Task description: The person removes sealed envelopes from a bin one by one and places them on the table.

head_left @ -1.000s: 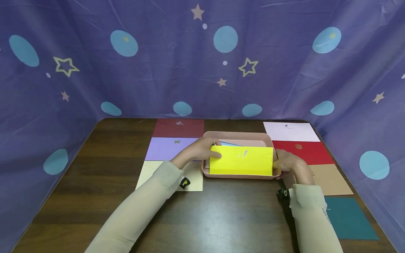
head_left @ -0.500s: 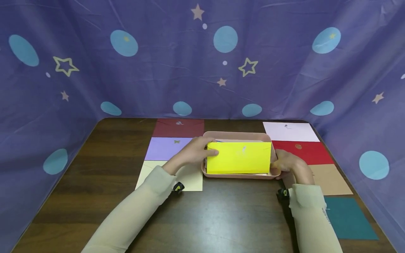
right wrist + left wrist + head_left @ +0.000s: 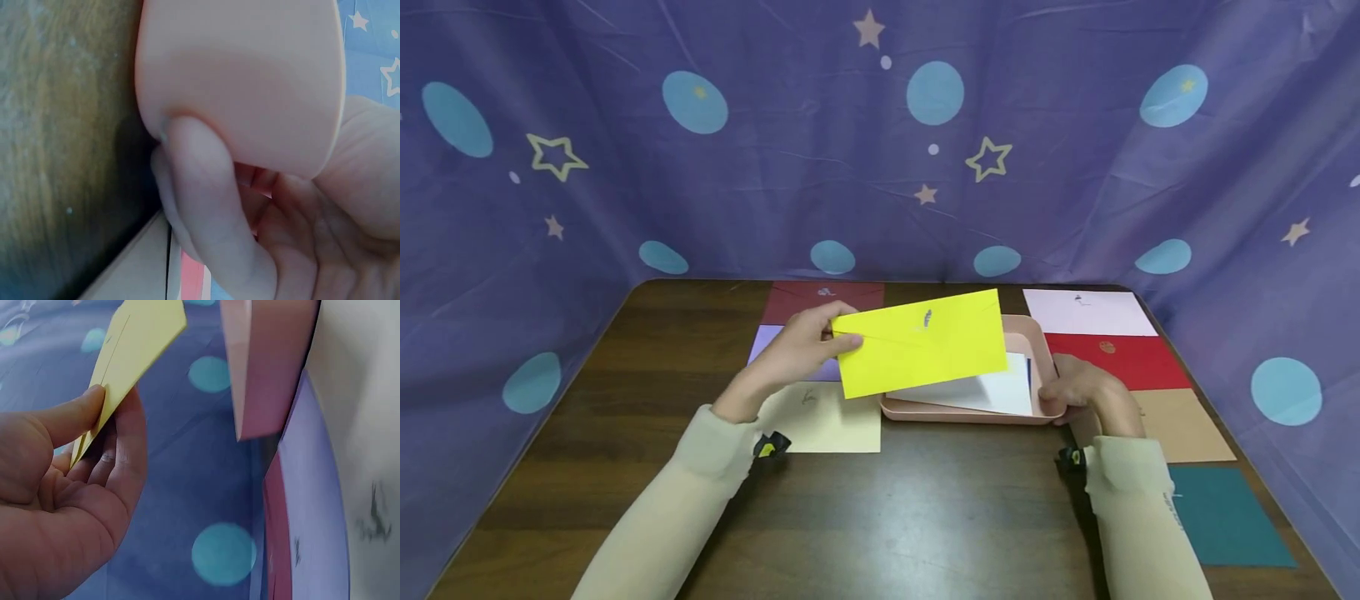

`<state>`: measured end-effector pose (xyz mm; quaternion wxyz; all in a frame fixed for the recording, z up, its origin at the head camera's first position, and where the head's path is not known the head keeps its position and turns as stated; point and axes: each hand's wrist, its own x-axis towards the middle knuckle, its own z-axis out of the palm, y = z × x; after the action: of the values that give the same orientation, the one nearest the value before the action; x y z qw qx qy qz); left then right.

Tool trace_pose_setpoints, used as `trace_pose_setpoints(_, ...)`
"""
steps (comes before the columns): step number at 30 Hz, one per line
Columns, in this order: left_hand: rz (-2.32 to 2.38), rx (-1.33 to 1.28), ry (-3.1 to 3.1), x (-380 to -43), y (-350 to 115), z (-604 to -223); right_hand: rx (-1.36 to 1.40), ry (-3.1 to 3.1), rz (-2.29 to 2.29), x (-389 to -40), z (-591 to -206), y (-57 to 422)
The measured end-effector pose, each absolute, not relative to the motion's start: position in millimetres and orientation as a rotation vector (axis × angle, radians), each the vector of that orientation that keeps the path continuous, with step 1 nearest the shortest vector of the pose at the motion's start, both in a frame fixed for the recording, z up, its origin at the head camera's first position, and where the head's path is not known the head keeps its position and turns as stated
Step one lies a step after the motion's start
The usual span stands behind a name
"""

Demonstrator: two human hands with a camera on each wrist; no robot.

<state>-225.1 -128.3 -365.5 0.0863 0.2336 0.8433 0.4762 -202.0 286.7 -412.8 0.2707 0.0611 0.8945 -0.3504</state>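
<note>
My left hand (image 3: 793,348) pinches the left end of a yellow envelope (image 3: 925,354) between thumb and fingers. It is tilted and raised over the pink tray (image 3: 1040,337), covering much of it. In the left wrist view the thumb presses on one face of the envelope (image 3: 134,356), the fingers behind it. A white envelope (image 3: 992,390) lies in the tray, with a blue edge beside it. At the tray's right end my right hand (image 3: 1086,387) grips the wall; in the right wrist view fingers (image 3: 203,169) press its outside and the thumb side reaches over the rim.
Left of the tray lie maroon (image 3: 790,302), lavender (image 3: 763,337) and cream (image 3: 842,421) envelopes in a column. On the right are white (image 3: 1097,317), red (image 3: 1127,362), tan (image 3: 1187,425) and teal (image 3: 1232,517) ones. A purple curtain (image 3: 880,225) hangs behind the table.
My left hand has lifted the yellow envelope out of the tray, moving it up and left and tilting it. The white envelope beneath now shows. My right hand stays on the tray.
</note>
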Motion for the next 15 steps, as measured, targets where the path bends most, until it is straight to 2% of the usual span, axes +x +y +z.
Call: trace_pose_setpoints(15, 1.24, 0.649, 2.486, -198, -193, -361, 0.142, 2.443, -0.952, -199, -414, 288)
